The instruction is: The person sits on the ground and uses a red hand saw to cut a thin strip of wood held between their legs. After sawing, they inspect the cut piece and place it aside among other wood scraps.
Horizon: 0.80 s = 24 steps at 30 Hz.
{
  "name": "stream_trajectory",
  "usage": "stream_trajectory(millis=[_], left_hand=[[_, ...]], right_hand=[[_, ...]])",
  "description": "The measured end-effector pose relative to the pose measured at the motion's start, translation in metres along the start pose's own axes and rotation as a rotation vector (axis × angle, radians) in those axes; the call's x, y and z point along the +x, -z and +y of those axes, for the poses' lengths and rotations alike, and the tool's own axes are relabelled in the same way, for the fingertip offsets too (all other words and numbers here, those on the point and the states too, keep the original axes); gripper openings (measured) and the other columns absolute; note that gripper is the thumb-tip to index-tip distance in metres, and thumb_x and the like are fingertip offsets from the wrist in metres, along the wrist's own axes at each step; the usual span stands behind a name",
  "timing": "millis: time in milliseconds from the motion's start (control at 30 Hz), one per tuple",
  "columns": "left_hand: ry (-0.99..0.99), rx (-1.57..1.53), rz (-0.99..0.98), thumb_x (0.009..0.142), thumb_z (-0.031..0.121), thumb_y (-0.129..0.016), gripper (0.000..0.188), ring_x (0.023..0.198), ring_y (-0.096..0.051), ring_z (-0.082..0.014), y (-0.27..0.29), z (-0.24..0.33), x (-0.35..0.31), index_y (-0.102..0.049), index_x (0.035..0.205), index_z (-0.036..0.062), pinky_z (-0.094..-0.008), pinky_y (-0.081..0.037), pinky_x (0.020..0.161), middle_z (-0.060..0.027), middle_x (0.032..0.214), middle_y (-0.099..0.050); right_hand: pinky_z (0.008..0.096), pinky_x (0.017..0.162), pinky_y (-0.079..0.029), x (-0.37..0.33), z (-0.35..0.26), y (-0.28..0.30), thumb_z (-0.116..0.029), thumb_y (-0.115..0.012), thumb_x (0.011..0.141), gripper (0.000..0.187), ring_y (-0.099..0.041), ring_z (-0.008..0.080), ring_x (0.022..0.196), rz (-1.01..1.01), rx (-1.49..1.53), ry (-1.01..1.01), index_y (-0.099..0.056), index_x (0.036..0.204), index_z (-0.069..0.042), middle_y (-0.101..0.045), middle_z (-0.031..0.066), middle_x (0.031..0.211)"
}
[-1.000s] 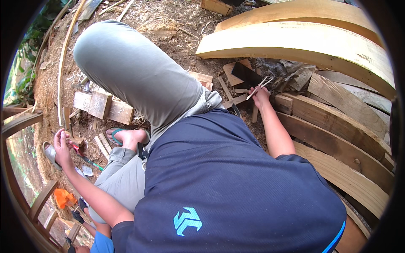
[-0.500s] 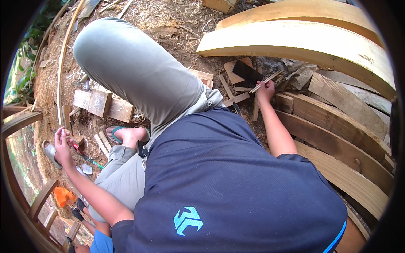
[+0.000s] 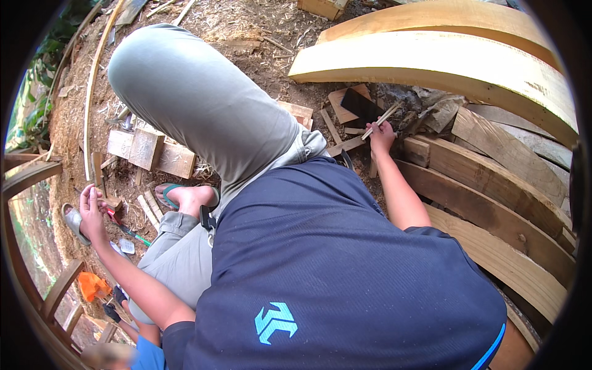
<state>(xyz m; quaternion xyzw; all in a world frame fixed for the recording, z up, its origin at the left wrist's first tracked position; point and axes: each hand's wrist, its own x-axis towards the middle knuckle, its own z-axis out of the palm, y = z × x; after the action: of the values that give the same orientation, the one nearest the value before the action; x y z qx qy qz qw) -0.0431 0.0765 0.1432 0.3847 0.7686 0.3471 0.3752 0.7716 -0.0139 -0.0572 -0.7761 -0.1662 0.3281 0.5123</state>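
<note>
Out to the right, my right hand [image 3: 382, 137] is closed around thin wooden sticks [image 3: 385, 117], which slant up past the fingers. Just beyond it a dark phone [image 3: 361, 106] lies on a flat wood block [image 3: 337, 98]. On the left, my left hand [image 3: 92, 213] has its fingers curled and the tips close together. What they hold, if anything, is too small to make out. The lower end of a long, thin wooden strip [image 3: 91, 105] comes close to these fingertips. A red and green tool [image 3: 123, 226] lies on the ground beside this hand.
Large curved timbers [image 3: 425, 55] lie at the far right, with more curved beams [image 3: 487, 179] stacked nearer. Wood blocks [image 3: 145, 151] sit on shaving-covered ground. A wooden frame [image 3: 31, 179] stands at the left edge. Lower left are another person's blue sleeve [image 3: 149, 354] and an orange bag-like thing [image 3: 94, 287].
My right hand has shifted slightly left and nearer, and the sticks now point up more steeply. The other person at the lower left has moved. My left hand stays almost still.
</note>
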Motion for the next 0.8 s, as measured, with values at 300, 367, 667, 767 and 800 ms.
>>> stream_trajectory(millis=[300,367,667,767,800], left_hand=[[0.0,0.021,-0.008,0.105,0.025,-0.059,0.028,0.07,-0.053,-0.0023,0.008,-0.006,0.001,-0.06,0.13,0.0123,-0.016,-0.045,0.061,0.0028,0.097,-0.059],[0.004,0.021,-0.014,0.105,0.025,-0.059,0.029,0.07,-0.053,-0.0024,0.005,-0.005,0.003,-0.06,0.131,0.0122,-0.0163,-0.045,0.061,0.0027,0.097,-0.059],[0.01,0.012,0.021,0.106,0.024,-0.058,0.025,0.068,-0.053,-0.0041,0.0,0.003,-0.005,-0.063,0.127,0.0116,-0.0188,-0.045,0.06,0.0015,0.095,-0.06],[0.011,0.014,0.014,0.106,0.025,-0.058,0.026,0.069,-0.054,-0.0042,0.0,0.001,-0.003,-0.062,0.127,0.0115,-0.0189,-0.044,0.06,0.0014,0.095,-0.061],[0.012,0.013,0.014,0.106,0.025,-0.058,0.026,0.069,-0.054,-0.0042,0.0,0.0,-0.002,-0.062,0.127,0.0114,-0.019,-0.044,0.06,0.0014,0.095,-0.06]], right_hand=[[0.0247,0.059,-0.044,0.003,-0.008,0.009,-0.017,-0.085,0.083,0.089,-0.063,0.0123,0.08,0.061,-0.162,-0.333,-0.03,0.152,-0.003,-0.065,0.0052,0.103],[0.0237,0.056,-0.037,0.013,0.002,0.024,-0.022,-0.089,0.08,0.096,-0.058,0.01,0.076,0.004,-0.246,-0.366,-0.03,0.153,-0.005,-0.064,0.002,0.1],[0.0322,0.067,-0.04,0.011,0.003,0.021,-0.022,-0.09,0.076,0.091,-0.058,0.0114,0.085,-0.006,-0.189,-0.489,-0.032,0.145,-0.01,-0.061,0.0011,0.105],[0.0309,0.067,-0.042,0.01,0.002,0.023,-0.023,-0.089,0.079,0.086,-0.06,0.0084,0.081,0.006,-0.121,-0.516,-0.033,0.144,-0.015,-0.064,-0.0035,0.096],[0.0318,0.068,-0.042,0.009,0.001,0.022,-0.022,-0.089,0.079,0.085,-0.06,0.0086,0.082,0.006,-0.124,-0.52,-0.034,0.143,-0.015,-0.064,-0.0035,0.096]])
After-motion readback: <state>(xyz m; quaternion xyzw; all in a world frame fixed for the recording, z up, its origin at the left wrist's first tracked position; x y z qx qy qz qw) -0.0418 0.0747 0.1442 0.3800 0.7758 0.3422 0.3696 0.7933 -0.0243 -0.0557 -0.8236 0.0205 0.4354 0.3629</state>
